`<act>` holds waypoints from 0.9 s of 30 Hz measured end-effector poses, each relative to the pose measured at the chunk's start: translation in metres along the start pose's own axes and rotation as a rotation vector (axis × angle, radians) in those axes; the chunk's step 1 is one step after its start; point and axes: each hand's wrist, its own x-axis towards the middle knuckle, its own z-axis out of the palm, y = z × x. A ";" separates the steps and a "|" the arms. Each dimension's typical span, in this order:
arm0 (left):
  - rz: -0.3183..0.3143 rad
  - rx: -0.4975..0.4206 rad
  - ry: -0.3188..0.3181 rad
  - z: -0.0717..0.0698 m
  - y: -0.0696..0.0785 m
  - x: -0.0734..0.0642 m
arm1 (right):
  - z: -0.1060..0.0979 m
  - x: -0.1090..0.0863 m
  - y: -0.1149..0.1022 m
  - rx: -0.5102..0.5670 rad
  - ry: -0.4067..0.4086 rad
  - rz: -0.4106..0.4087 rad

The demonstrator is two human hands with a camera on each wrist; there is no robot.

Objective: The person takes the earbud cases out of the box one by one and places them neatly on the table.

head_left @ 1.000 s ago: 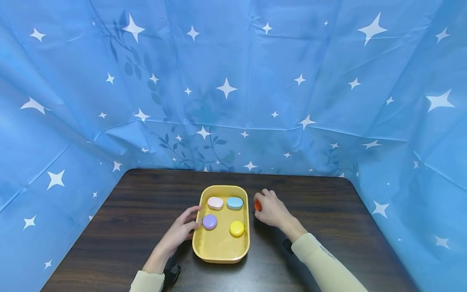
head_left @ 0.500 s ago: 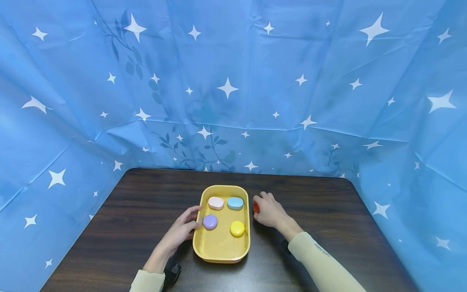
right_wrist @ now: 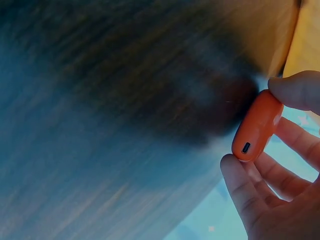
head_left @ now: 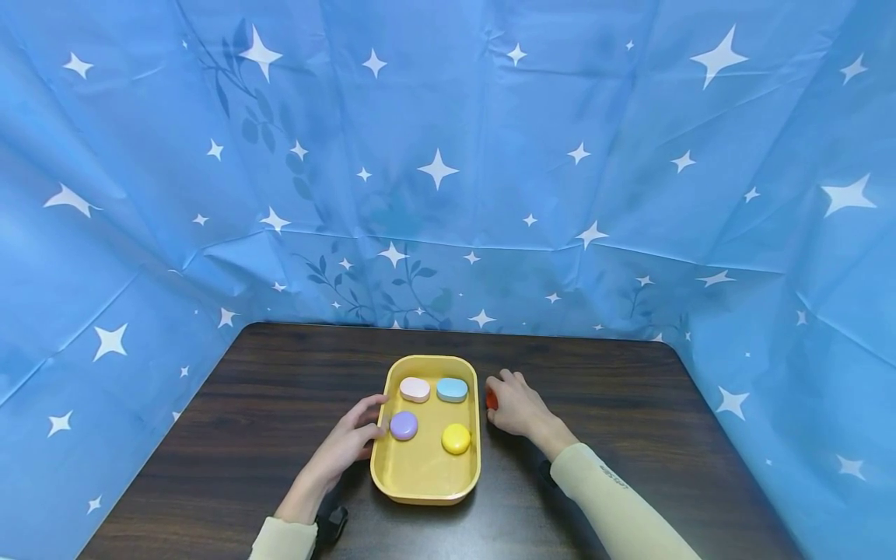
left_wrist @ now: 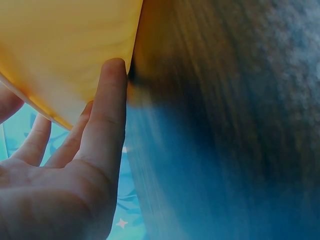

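In the head view, my right hand [head_left: 519, 406] holds an orange earphone charging case [head_left: 492, 400] just right of the yellow tray [head_left: 425, 486]. The right wrist view shows this orange case [right_wrist: 257, 125] between thumb and fingers, its small port slot facing the camera. Much of the case is hidden by the hand in the head view. My left hand [head_left: 339, 445] rests its fairly straight fingers against the tray's left side. Inside the tray lie a pink oval piece [head_left: 414, 390], a blue oval piece [head_left: 452, 390], a purple round piece [head_left: 403, 425] and a yellow round piece [head_left: 456, 439].
The tray stands on a dark wood table [head_left: 595, 373] with rounded far corners. A blue curtain with white stars [head_left: 448, 194] hangs close behind the table and along both sides.
My right hand has shifted slightly left and nearer me with the orange charging case, closer to the tray. The left hand and the pieces in the tray stay put.
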 end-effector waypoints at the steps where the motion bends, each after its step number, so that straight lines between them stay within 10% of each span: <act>1: -0.002 -0.001 0.000 0.000 0.000 0.000 | 0.000 0.000 0.000 -0.003 0.000 -0.001; 27: 0.004 0.002 -0.007 -0.001 0.000 0.000 | -0.005 -0.001 0.000 0.042 0.040 0.009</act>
